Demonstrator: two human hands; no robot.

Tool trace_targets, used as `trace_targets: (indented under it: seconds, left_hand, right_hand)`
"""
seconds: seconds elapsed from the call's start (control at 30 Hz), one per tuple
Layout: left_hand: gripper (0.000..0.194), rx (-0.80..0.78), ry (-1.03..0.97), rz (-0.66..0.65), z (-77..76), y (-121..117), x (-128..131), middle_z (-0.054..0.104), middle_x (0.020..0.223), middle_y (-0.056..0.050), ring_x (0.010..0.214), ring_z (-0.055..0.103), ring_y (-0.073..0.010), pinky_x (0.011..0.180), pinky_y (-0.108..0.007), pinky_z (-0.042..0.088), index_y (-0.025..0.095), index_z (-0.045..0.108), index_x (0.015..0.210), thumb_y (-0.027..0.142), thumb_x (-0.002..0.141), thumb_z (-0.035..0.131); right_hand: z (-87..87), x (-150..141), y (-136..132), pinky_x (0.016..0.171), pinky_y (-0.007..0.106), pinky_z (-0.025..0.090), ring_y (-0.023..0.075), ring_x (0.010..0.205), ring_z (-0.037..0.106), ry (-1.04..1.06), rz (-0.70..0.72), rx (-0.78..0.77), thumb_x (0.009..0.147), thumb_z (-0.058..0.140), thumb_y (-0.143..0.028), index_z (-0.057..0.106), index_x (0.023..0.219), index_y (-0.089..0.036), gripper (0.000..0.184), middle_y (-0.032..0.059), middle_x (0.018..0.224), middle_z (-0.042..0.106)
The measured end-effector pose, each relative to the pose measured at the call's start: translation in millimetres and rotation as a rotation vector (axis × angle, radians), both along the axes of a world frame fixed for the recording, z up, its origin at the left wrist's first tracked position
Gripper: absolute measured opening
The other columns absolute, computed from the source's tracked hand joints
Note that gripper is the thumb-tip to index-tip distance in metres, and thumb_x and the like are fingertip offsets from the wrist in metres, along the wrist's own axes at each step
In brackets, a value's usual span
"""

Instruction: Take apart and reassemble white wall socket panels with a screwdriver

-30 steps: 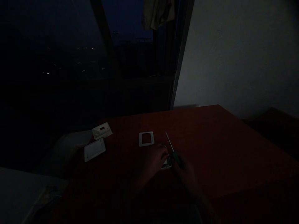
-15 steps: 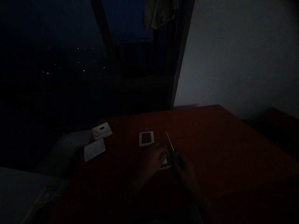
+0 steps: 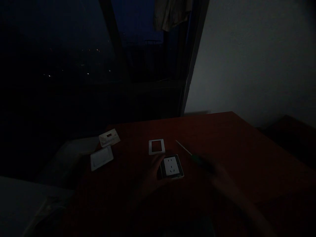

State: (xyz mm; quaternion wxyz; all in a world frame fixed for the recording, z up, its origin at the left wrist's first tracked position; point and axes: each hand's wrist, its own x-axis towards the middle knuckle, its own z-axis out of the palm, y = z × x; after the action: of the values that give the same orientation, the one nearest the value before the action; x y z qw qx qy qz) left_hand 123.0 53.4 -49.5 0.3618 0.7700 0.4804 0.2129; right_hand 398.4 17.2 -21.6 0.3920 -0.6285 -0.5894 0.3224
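A wall socket [image 3: 171, 166] with a white slotted face and a dark surround lies on the table in front of me. My left hand [image 3: 153, 175] grips it by its left side, fingers at the far edge and thumb at the near one. To the right, my right hand [image 3: 214, 171], blurred by motion, is closed round the green handle of a screwdriver [image 3: 195, 158]. The shaft points away to the upper left, its tip apart from the socket. Just beyond the socket lies a white square frame [image 3: 156, 140] with an open middle.
On the left of the reddish-brown table [image 3: 209, 131] lie a white switch plate [image 3: 101, 158] and a pale plate with a small rectangular hole [image 3: 109, 140]. A dark window [image 3: 74, 65] stands behind, a pale wall [image 3: 247, 65] at the right. The room is very dim.
My left hand has drawn back from over the socket to its left side, uncovering its face. My right hand has moved right with the screwdriver, which now lies at a flatter slant.
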Motion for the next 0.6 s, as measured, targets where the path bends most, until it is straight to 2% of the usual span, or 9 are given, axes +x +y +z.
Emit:
trace_targets:
  seconds: [0.07, 0.17, 0.27, 0.43, 0.6]
  left_hand:
    - [0.082, -0.007, -0.025, -0.005, -4.8, 0.8, -0.6, 0.028, 0.151, -0.012, 0.137, 0.03, -0.0288, 0.111, -0.046, 0.029, 0.023, 0.034, 0.143, 0.039, 0.073, 0.074]
    - [0.085, -0.003, -0.035, -0.02, -9.1, 1.7, -1.5, 0.028, 0.152, -0.012, 0.137, 0.03, -0.029, 0.111, -0.046, 0.029, 0.024, 0.032, 0.144, 0.039, 0.072, 0.075]
    - [0.083, 0.016, -0.026, -0.013, -6.7, 0.8, -1.3, 0.03, 0.15, -0.012, 0.136, 0.031, -0.028, 0.111, -0.045, 0.029, 0.024, 0.033, 0.143, 0.04, 0.074, 0.074]
    - [0.079, 0.031, -0.009, -0.01, -4.0, 0.4, 0.5, 0.033, 0.149, -0.011, 0.135, 0.033, -0.0296, 0.11, -0.046, 0.031, 0.025, 0.036, 0.142, 0.043, 0.075, 0.072]
    - [0.082, 0.005, -0.04, -0.015, -13.7, 1.4, 1.4, 0.028, 0.152, -0.01, 0.137, 0.03, -0.0298, 0.112, -0.045, 0.029, 0.025, 0.033, 0.144, 0.049, 0.075, 0.07]
  right_hand:
    - [23.3, 11.3, 3.2, 0.089, 0.045, 0.05, 0.0291, 0.103, 0.064, -0.094, 0.068, 0.039, 0.075, 0.06, -0.031, 0.067, 0.113, -0.024, 0.039, 0.0083, 0.117, 0.068]
    - [56.3, 19.7, 8.4, 0.081, 0.043, 0.054, 0.029, 0.096, 0.067, -0.219, 0.08, 0.114, 0.076, 0.062, -0.034, 0.065, 0.113, -0.026, 0.039, 0.0074, 0.112, 0.069]
    - [79.1, 18.6, 14.2, 0.066, 0.035, 0.056, 0.0269, 0.089, 0.068, -0.296, 0.054, 0.209, 0.077, 0.064, -0.044, 0.065, 0.107, -0.026, 0.035, 0.0071, 0.107, 0.07]
    - [93.4, 6.0, 23.4, 0.067, 0.03, 0.053, 0.021, 0.08, 0.069, -0.396, 0.105, 0.34, 0.081, 0.062, -0.045, 0.063, 0.097, -0.025, 0.025, 0.004, 0.094, 0.072]
    - [98.7, -4.9, 26.6, 0.06, 0.026, 0.05, 0.0184, 0.073, 0.069, -0.45, 0.22, 0.255, 0.085, 0.057, -0.037, 0.06, 0.093, -0.022, 0.017, 0.0036, 0.088, 0.072]
